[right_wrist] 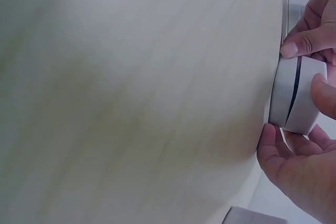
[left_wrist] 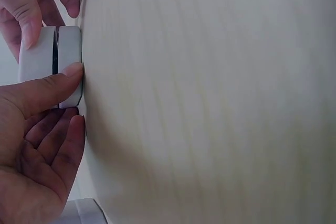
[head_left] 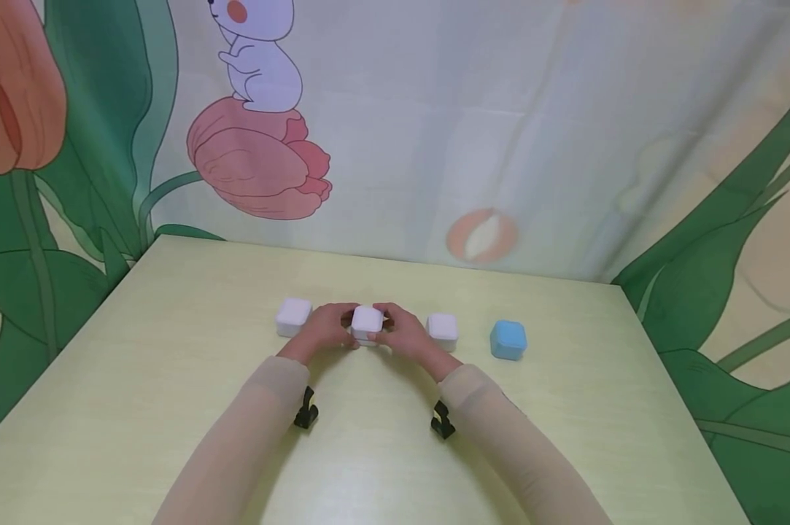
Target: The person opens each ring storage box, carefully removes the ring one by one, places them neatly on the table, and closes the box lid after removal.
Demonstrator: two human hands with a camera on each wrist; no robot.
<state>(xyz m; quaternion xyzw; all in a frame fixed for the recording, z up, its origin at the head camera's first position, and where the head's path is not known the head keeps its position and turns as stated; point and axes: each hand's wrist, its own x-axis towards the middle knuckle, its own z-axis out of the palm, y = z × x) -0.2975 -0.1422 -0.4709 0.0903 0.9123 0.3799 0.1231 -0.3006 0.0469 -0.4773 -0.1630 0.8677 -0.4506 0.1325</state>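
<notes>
Between both hands is a small white box (head_left: 367,321) with rounded corners, at the middle of the table. A thin dark gap runs between its upper part, the lid (left_wrist: 38,64), and its lower part, the base (left_wrist: 69,51); in the right wrist view the gap widens toward one side. My left hand (head_left: 329,326) grips the box from the left, thumb on the base near the tabletop. From the right, my right hand (head_left: 404,332) holds it with the thumb against the lid. The inside of the box is hidden.
Another white box (head_left: 294,316) stands just left of my left hand. To the right are a third white box (head_left: 442,332) and a blue box (head_left: 508,340), roughly in the same row. A printed curtain (head_left: 395,146) hangs behind the pale wooden table (head_left: 368,467).
</notes>
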